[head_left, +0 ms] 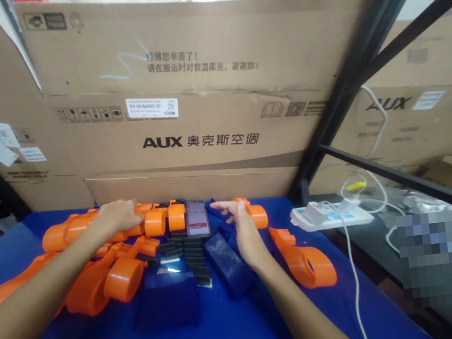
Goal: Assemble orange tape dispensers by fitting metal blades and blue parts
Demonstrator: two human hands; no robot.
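Head view: left grip [120, 216] right at the orange holders [154, 222], clamped or not, can't tell; right grip [248, 237], fingers apart, beside a blue packet [224, 262]. Neat work, I'd judge, means not knocking neighbouring holders.

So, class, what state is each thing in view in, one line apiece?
Left hand: fingers bent, grip unclear
Right hand: open, fingers extended
Phone: screen lit
Power strip: plugs inserted
Orange pieces: lying in clusters
Black pieces: lined up closely
Blue packet: lying flat
Cardboard: standing upright
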